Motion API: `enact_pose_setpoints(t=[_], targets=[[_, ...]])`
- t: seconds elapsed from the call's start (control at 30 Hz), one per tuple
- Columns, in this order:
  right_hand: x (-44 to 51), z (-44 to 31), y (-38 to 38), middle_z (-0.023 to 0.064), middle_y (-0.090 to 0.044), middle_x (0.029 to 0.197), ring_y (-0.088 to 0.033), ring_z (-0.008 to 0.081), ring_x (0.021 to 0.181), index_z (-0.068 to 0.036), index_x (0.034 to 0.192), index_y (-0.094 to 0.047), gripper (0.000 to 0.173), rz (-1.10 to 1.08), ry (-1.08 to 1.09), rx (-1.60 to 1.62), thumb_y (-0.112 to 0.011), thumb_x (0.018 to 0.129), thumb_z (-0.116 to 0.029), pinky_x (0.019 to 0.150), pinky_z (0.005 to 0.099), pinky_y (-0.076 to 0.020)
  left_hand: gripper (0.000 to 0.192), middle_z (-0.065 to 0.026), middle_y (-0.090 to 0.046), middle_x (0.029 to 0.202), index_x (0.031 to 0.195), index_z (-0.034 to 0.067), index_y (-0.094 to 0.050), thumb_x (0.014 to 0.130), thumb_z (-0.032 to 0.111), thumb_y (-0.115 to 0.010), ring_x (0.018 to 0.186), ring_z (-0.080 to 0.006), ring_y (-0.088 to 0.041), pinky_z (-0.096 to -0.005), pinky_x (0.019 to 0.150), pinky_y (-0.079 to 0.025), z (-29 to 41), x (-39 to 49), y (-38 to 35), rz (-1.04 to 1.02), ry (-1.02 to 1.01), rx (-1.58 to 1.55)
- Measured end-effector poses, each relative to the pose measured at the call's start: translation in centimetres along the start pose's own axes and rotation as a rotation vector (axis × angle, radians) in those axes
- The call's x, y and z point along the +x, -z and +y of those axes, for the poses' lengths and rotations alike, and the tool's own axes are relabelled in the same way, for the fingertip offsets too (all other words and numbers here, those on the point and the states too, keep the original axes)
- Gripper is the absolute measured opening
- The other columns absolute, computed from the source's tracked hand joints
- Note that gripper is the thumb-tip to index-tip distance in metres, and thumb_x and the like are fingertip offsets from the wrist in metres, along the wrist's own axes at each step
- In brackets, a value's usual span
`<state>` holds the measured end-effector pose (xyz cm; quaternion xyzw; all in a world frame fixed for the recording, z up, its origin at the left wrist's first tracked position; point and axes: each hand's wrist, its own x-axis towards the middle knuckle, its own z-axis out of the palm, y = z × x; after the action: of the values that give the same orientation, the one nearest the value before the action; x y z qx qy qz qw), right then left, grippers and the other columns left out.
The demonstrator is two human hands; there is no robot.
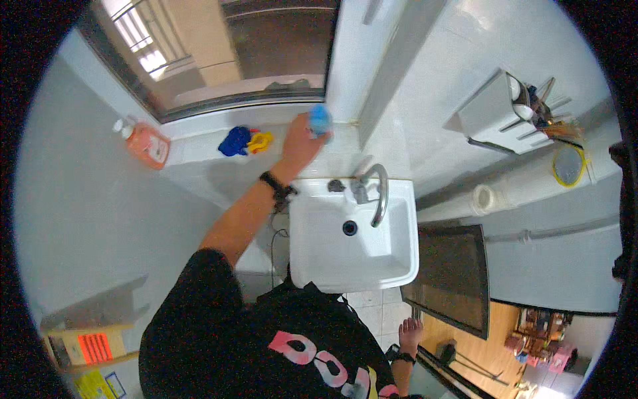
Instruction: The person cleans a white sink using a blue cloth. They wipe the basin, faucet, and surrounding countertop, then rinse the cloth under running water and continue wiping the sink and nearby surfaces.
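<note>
My left hand [300,144] reaches over the window ledge and grips a blue object [319,119], blurred, whose exact kind I cannot tell. Left of it on the ledge lie a dark blue item [235,141] and a yellow one [260,142]. Below and to the right is a white washbasin [319,249] with a curved chrome faucet [383,194] and a small dark object [336,186] on its back rim. My right hand [411,334] hangs low at the right, beside the basin, its fingers apart and nothing seen in it.
A pink pump bottle [148,145] stands at the ledge's left end. A white wall holder [491,117] with brushes and sticks hangs at the upper right, above a white pipe [518,192]. A dark-framed panel [451,279] stands right of the basin. Shelves [87,329] are at the lower left.
</note>
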<state>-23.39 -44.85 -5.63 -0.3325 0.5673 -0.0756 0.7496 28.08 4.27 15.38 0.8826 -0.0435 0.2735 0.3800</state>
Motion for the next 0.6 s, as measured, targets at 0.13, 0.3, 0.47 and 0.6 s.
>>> enact_pose_setpoints(t=[0.13, 0.3, 0.47, 0.6], targets=[[0.4, -0.2, -1.0, 0.0068, -0.058, 0.121, -0.056, 0.0262, 0.110, -0.010, 0.117, -0.053, 0.038, -0.043, -0.023, -0.021, -0.057, 0.095, -0.041, 0.098, 0.0422, -0.0410, 0.042, -0.0103, -0.064, 0.091, 0.101, 0.003, -0.061, 0.079, 0.032, -0.081, 0.082, -0.0257, -0.062, -0.0386, 0.076, -0.050, -1.4, -1.1, 8.9, -0.020, 0.130, -0.172], [1.4, -1.7, -3.7, 0.0042, -0.061, 0.115, -0.055, 0.0246, 0.113, -0.013, 0.112, -0.054, 0.034, -0.055, -0.032, -0.129, -0.056, 0.095, -0.042, 0.100, 0.0424, -0.0408, 0.044, -0.0121, -0.066, 0.097, 0.106, -0.001, -0.062, 0.080, 0.029, -0.081, 0.087, -0.0234, -0.063, -0.0354, 0.080, -0.051, -5.4, -2.4, 18.4, 0.180, 0.247, -0.045], [5.3, -2.3, -3.9, 0.0047, -0.059, 0.120, -0.054, 0.0278, 0.117, -0.013, 0.123, -0.054, 0.040, -0.130, -0.037, -0.171, -0.057, 0.094, -0.039, 0.101, 0.0432, -0.0398, 0.052, -0.0151, -0.065, 0.106, 0.116, -0.003, -0.061, 0.079, 0.028, -0.081, 0.095, -0.0254, -0.063, -0.0370, 0.084, -0.051, -14.0, -3.4, 24.3, 0.361, 0.157, 0.293], [6.1, -1.3, -2.5, 0.0033, -0.053, 0.139, -0.046, 0.0275, 0.127, -0.025, 0.135, -0.052, 0.040, -0.424, -0.039, -0.101, -0.048, 0.099, -0.043, 0.107, 0.0458, -0.0343, 0.048, -0.0151, -0.065, 0.105, 0.115, -0.003, -0.062, 0.079, 0.023, -0.080, 0.096, -0.0278, -0.063, -0.0382, 0.085, -0.051, -20.7, -2.4, 25.3, 0.358, 0.232, 0.161]])
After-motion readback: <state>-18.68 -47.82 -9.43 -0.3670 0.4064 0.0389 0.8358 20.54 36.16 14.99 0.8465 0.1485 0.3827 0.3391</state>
